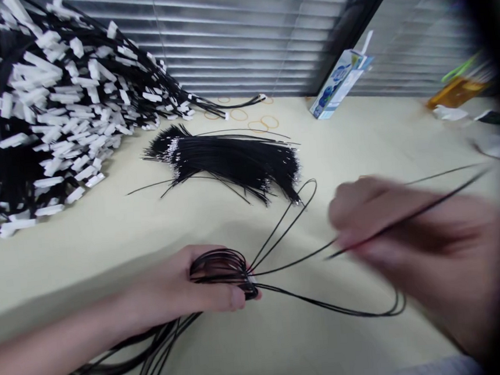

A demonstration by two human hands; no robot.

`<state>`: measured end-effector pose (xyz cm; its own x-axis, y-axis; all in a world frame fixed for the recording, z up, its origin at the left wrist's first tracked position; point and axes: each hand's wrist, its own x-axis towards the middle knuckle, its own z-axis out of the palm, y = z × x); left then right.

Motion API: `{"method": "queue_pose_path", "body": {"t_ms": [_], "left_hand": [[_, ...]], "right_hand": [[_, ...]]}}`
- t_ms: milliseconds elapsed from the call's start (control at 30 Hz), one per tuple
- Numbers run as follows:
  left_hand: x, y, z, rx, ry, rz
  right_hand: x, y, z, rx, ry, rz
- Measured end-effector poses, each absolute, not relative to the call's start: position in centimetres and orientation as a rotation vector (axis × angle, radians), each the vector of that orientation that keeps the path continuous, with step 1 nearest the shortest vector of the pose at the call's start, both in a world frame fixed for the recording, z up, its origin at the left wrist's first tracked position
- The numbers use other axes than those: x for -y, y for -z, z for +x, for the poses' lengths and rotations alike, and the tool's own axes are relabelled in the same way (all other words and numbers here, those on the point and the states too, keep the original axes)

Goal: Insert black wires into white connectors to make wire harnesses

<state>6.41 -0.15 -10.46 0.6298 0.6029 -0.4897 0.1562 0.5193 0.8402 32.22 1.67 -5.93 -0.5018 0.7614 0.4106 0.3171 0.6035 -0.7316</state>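
Note:
My left hand [198,291] is closed around a bunch of thin black wires [159,347]. Loops and strands of these wires come out past the thumb, and a pale piece, perhaps a connector, shows partly at the fingertips. To the right, my right hand [411,232] is blurred by motion. A thin black wire [435,203] is pinched between its fingers and thumb, with one end pointing up to the right. Another strand runs from the left hand's bunch toward the right fingertips. Beyond both hands lies a pile of cut black wires [230,157] with small metal ends.
A large heap of black cables with white connectors [67,104] fills the back left. Several rubber bands [239,115] lie by the window blinds [237,37]. A blue and white drink carton [339,83] stands at the back, with an orange object [456,92] farther right.

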Motion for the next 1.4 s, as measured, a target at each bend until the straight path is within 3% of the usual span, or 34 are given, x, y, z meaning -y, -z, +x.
{"method": "queue_pose_path", "body": {"t_ms": [633, 1200, 1400], "left_hand": [[-0.1, 10.4, 6.6, -0.835, -0.309, 1.021], [0.0, 10.6, 6.4, -0.833, -0.294, 0.991], [0.2, 10.7, 6.5, -0.833, -0.302, 1.012]], "right_hand": [[-1.0, 9.5, 29.2, 2.331, -0.608, -0.787], [-0.4, 9.4, 29.3, 2.361, -0.480, -0.776], [-0.3, 9.1, 29.1, 2.469, -0.269, -0.756]]}}
